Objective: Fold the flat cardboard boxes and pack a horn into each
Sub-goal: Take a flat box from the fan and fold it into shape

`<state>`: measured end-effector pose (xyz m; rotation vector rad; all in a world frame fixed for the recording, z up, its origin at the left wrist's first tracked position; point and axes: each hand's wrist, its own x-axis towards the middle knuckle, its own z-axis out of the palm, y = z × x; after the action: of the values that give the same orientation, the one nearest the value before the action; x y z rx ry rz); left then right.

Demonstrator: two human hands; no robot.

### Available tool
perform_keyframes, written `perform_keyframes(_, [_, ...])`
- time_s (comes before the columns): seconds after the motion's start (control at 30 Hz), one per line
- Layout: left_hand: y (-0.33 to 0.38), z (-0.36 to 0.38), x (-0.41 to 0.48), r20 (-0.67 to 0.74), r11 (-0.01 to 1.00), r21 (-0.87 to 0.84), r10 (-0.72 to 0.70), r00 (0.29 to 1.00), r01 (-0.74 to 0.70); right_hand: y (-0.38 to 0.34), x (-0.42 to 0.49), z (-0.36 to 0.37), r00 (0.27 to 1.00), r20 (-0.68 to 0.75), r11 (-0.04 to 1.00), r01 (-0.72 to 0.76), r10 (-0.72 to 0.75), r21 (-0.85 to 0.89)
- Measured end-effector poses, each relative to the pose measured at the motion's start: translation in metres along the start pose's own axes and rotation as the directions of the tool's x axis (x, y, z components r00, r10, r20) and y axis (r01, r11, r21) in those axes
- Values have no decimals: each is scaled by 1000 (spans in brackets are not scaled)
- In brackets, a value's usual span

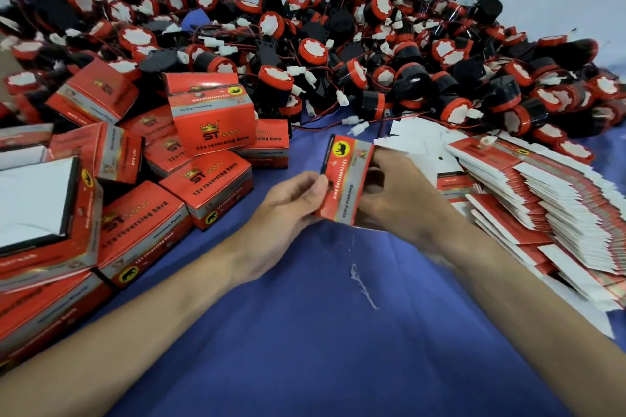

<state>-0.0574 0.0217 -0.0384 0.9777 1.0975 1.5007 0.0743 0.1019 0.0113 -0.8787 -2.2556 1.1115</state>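
I hold one red and grey cardboard box (346,179) above the blue cloth, partly opened out from flat. My left hand (288,213) pinches its left edge between thumb and fingers. My right hand (396,189) grips its right side, fingers curled round it. A big heap of black and red horns (372,61) with red wires and white plugs fills the back. Flat unfolded boxes (548,206) lie stacked at the right.
Several folded, closed red boxes (210,118) pile up at the left, some on top of each other. A larger open carton with a white inside (34,203) stands at the far left. Blue cloth (321,332) covers the table near me.
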Motion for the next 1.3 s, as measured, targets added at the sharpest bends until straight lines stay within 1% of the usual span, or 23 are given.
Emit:
perform_keyframes(0.13, [-4, 2, 0, 6, 997, 66, 39, 999, -39, 13, -1, 0, 996, -45, 961, -62, 77, 269])
perform_keyframes(0.27, [-3, 2, -1, 41, 997, 80, 5, 999, -8, 23, -3, -4, 996, 22, 974, -94, 91, 209])
perform_keyframes(0.33, [-2, 3, -2, 85, 988, 151, 0, 996, -13, 23, -3, -6, 992, 66, 969, -120, 108, 214])
perform_keyframes(0.47, [-6, 9, -3, 154, 945, 323, -6, 988, -45, 26, -2, -1, 998, 63, 998, -29, 33, -62])
perform_keyframes(0.53, [-7, 9, -2, 171, 937, 347, -24, 985, -37, 26, -3, 3, 999, 50, 997, 11, -8, -74])
perform_keyframes(0.6, [-5, 8, 0, 210, 948, 317, -34, 977, -35, 27, -3, 7, 994, -58, 990, 81, -88, -112])
perform_keyframes(0.67, [-2, 7, 0, 232, 962, 267, -9, 973, -55, 25, -3, 12, 943, -235, 932, 151, -235, -329])
perform_keyframes(0.7, [-1, 7, -1, 223, 968, 239, 17, 975, -71, 23, -2, 14, 912, -287, 896, 157, -293, -415])
perform_keyframes(0.73, [-1, 7, -2, 197, 974, 210, 46, 979, -88, 17, -1, 13, 898, -290, 863, 164, -331, -477])
perform_keyframes(0.77, [-2, 7, -3, 151, 976, 189, 82, 985, -111, 9, 1, 10, 891, -236, 824, 220, -388, -522])
perform_keyframes(0.8, [-3, 6, -3, 81, 971, 189, 130, 988, -144, 3, 4, 3, 882, -107, 774, 338, -459, -535])
perform_keyframes(0.83, [-4, 5, -2, -6, 957, 225, 189, 982, -183, -2, 10, -8, 874, 80, 742, 452, -479, -495])
perform_keyframes(0.87, [-5, 4, 0, -94, 930, 293, 258, 962, -221, -6, 18, -20, 860, 233, 740, 509, -453, -440])
perform_keyframes(0.9, [-5, 1, 2, -172, 898, 362, 329, 929, -251, -10, 28, -32, 865, 281, 780, 498, -416, -379])
perform_keyframes(0.93, [-5, -2, 4, -239, 873, 405, 388, 890, -271, -14, 41, -42, 904, 183, 851, 426, -387, -306])
perform_keyframes(0.97, [-5, -5, 6, -293, 861, 423, 426, 856, -283, -14, 57, -49, 940, 11, 920, 335, -341, -204])
perform_keyframes(1.0, [-5, -9, 9, -329, 854, 436, 446, 833, -284, -10, 77, -52, 946, -173, 959, 253, -273, -126])
perform_keyframes(1.03, [-5, -11, 11, -343, 848, 455, 447, 826, -270, -4, 97, -52, 936, -297, 981, 164, -188, -105])
perform_keyframes(1.07, [-4, -13, 12, -346, 840, 489, 433, 832, -234, 2, 119, -48, 941, -327, 991, 55, -93, -123])
perform_keyframes(1.13, [-5, -15, 14, -335, 797, 590, 386, 859, -128, 12, 151, -33, 972, -195, 960, -175, 133, -218])
perform_keyframes(1.17, [-7, -16, 15, -328, 768, 636, 363, 872, -80, 19, 163, -23, 968, -113, 932, -247, 224, -267])
perform_keyframes(1.2, [-8, -17, 14, -325, 743, 668, 344, 881, -43, 30, 172, -13, 966, -81, 906, -259, 246, -334])
perform_keyframes(1.3, [-8, -19, 15, -322, 687, 726, 327, 888, 10, 33, 177, 1, 974, -181, 835, -209, 134, -509])
